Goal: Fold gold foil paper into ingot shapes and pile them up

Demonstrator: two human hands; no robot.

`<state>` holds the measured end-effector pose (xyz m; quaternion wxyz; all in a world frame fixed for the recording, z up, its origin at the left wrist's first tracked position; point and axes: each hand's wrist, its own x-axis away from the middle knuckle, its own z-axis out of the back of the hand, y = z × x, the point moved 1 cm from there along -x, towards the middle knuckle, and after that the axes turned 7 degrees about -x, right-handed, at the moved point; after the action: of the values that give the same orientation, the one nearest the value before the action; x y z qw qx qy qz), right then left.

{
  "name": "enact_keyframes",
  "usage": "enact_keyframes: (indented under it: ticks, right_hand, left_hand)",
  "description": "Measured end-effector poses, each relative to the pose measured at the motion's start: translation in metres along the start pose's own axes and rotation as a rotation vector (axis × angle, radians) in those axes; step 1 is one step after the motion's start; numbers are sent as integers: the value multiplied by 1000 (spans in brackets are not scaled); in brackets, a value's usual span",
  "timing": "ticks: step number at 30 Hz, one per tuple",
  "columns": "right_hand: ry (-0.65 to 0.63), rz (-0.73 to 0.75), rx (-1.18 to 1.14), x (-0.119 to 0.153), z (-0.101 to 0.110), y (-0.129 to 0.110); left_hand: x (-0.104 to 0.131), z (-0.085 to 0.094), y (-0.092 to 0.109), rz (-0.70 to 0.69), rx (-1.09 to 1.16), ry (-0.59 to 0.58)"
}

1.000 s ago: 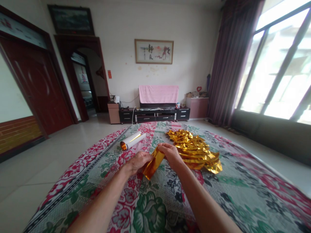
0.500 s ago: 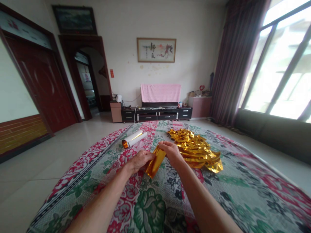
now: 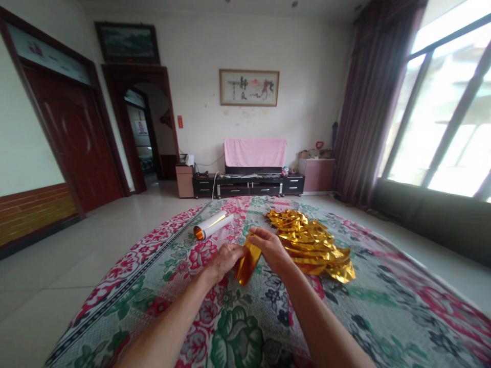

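A folded piece of gold foil paper [image 3: 246, 266] hangs between my two hands, just above the flowered cloth. My left hand [image 3: 226, 259] pinches its left edge. At the top end, my right hand [image 3: 267, 247] closes its fingertips on the same piece. To the right of my hands lies a heap of crumpled gold foil pieces [image 3: 314, 245]. A roll of foil [image 3: 211, 225], white outside and gold inside, rests on the cloth beyond my left hand.
The round surface under my hands is covered by a flowered tablecloth [image 3: 169, 296]. Past its far edge stands a low black cabinet [image 3: 249, 189], with a pink cloth [image 3: 255, 152] over a screen. A purple curtain [image 3: 358, 112] and windows are on the right, a red door [image 3: 72, 138] on the left.
The whole scene sits slightly lower as the camera tips up. My hands keep hold of the foil, which now appears narrower and turned a little.
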<state>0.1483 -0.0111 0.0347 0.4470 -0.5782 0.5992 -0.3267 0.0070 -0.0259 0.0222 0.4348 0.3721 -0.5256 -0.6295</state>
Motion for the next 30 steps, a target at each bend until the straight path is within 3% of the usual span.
enact_keyframes:
  ticks: [12, 30]
  right_hand:
    - [-55, -10, -23, 3, -1, -4]
    - [-2, -6, -25, 0, 1, 1]
  left_hand:
    - [1, 0, 1, -19, 40, 14]
    - [-6, 2, -13, -49, 75, -61]
